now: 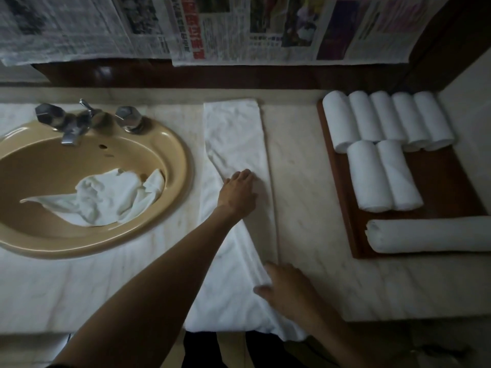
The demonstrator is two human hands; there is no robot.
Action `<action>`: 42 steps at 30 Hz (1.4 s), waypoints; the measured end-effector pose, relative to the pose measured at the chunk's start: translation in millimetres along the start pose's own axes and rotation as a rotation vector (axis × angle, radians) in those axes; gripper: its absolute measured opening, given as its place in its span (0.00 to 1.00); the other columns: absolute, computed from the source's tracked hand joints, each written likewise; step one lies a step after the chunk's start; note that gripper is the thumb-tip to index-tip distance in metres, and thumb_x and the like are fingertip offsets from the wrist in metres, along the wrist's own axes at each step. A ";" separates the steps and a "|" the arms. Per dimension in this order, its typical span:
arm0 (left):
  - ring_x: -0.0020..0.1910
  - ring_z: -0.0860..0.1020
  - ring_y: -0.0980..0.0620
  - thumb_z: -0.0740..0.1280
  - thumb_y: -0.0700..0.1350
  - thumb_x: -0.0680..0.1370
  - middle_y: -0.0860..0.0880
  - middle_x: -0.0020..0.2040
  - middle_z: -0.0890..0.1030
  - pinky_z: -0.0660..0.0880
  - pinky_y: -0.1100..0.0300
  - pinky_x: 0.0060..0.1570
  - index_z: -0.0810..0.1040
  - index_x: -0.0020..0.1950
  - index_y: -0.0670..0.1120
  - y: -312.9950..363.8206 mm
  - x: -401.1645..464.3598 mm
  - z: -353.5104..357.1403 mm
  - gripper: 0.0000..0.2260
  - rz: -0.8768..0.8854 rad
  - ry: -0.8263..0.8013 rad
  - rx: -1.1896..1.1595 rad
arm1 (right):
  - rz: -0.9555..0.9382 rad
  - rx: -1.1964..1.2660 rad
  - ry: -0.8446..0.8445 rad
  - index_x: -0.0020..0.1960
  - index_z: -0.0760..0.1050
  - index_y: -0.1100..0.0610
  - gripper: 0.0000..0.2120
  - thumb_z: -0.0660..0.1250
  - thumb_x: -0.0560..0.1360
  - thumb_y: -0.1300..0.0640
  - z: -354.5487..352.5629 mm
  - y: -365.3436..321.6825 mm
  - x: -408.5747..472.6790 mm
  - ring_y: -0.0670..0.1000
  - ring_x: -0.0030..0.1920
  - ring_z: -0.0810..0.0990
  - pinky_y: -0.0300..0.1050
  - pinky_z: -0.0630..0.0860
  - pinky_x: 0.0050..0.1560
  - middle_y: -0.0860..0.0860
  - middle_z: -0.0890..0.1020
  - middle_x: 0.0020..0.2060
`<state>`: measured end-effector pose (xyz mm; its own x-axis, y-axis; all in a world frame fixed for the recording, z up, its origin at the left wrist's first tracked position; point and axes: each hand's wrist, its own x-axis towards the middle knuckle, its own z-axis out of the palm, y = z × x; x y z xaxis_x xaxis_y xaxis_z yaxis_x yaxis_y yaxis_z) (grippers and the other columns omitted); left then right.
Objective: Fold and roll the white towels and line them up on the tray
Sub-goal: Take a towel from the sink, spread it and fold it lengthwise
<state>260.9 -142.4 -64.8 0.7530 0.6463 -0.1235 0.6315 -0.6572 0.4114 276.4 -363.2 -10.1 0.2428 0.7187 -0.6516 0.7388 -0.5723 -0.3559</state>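
Long white towel lies folded lengthwise on the worktop, between sink and tray. Left hand presses its middle, fingers flat — right hand likewise at the near end. Eight rolled towels occupy the tray.

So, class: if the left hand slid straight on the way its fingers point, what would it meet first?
Only more of the folded towel that the left hand presses; beyond its far end, probably the dark wooden backsplash.
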 end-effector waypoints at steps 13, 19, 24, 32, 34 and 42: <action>0.71 0.68 0.49 0.66 0.44 0.80 0.49 0.73 0.71 0.70 0.53 0.66 0.72 0.72 0.47 -14.6 -78.3 -15.5 0.19 -0.168 0.196 -0.205 | -0.022 0.668 0.003 0.48 0.78 0.54 0.05 0.66 0.79 0.61 8.6 -19.8 29.9 0.51 0.38 0.84 0.53 0.83 0.44 0.50 0.84 0.42; 0.44 0.80 0.55 0.69 0.47 0.78 0.50 0.57 0.80 0.76 0.60 0.44 0.77 0.63 0.48 -13.7 -189.8 4.6 0.14 -0.543 0.330 -0.422 | -0.403 0.363 0.414 0.48 0.83 0.56 0.08 0.67 0.75 0.64 -22.4 -37.9 91.8 0.41 0.36 0.76 0.38 0.73 0.45 0.45 0.83 0.42; 0.38 0.80 0.58 0.75 0.51 0.74 0.54 0.48 0.82 0.80 0.54 0.44 0.77 0.55 0.52 -12.2 -227.4 9.7 0.13 -0.683 0.240 -0.512 | -0.721 -0.223 0.030 0.62 0.80 0.52 0.14 0.67 0.78 0.62 -32.7 -73.1 127.3 0.52 0.58 0.78 0.50 0.75 0.57 0.48 0.76 0.63; 0.39 0.81 0.56 0.78 0.57 0.68 0.58 0.38 0.80 0.81 0.54 0.43 0.77 0.46 0.55 -12.5 -244.2 12.5 0.15 -0.784 0.109 -0.538 | -0.707 -0.444 -0.148 0.47 0.79 0.52 0.06 0.69 0.74 0.62 -49.6 -98.2 133.0 0.49 0.49 0.75 0.50 0.75 0.47 0.45 0.74 0.48; 0.35 0.81 0.58 0.77 0.58 0.69 0.57 0.35 0.80 0.81 0.57 0.39 0.77 0.41 0.53 -10.6 -247.6 12.7 0.13 -0.774 0.077 -0.557 | -0.665 -0.431 -0.190 0.45 0.76 0.51 0.08 0.66 0.74 0.64 -55.6 -101.8 132.1 0.51 0.50 0.77 0.53 0.77 0.50 0.45 0.77 0.47; 0.40 0.80 0.47 0.63 0.47 0.82 0.47 0.39 0.81 0.78 0.48 0.42 0.79 0.42 0.42 -17.9 -261.5 21.2 0.12 -0.826 0.110 -0.602 | -0.652 -0.465 -0.119 0.46 0.71 0.52 0.07 0.62 0.77 0.63 -50.8 -114.7 121.5 0.53 0.50 0.74 0.49 0.70 0.43 0.46 0.77 0.48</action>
<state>56.5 -307.9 -59.0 0.0849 0.8603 -0.5027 0.7245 0.2931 0.6239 253.0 -190.2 -14.4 -0.3759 0.7893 -0.4855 0.9010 0.1889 -0.3906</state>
